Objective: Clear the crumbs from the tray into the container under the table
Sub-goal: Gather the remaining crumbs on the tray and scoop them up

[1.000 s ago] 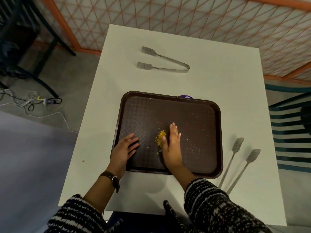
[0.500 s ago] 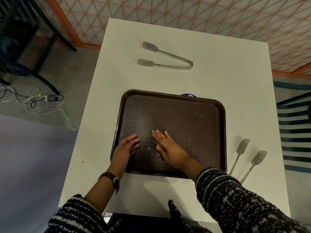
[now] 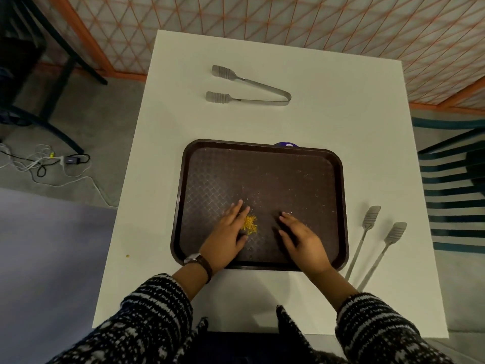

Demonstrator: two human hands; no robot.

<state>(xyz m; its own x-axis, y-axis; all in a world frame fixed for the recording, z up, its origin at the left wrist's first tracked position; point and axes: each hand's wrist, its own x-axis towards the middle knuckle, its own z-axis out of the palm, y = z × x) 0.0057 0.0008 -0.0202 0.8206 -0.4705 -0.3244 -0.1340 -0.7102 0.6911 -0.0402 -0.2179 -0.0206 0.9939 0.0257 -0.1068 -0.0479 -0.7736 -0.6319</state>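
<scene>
A dark brown tray (image 3: 301, 179) lies on the white table (image 3: 328, 101). A small heap of yellow crumbs (image 3: 250, 224) sits on the tray's near half, with fine specks scattered further right. My left hand (image 3: 227, 236) lies flat on the tray, fingers straight, its edge touching the heap's left side. My right hand (image 3: 301, 239) rests on the tray to the right of the heap, fingers relaxed, a gap between it and the crumbs. No container under the table is visible.
Metal tongs (image 3: 246, 88) lie at the table's far side. A second pair of tongs (image 3: 372, 240) lies right of the tray. A purple object (image 3: 286, 145) peeks from behind the tray. One yellow crumb (image 3: 127, 256) lies near the table's left edge. A striped chair (image 3: 456, 195) stands at right.
My left hand moved from the tray's left rim inward to the crumbs. My right hand drew back to the right, uncovering the heap.
</scene>
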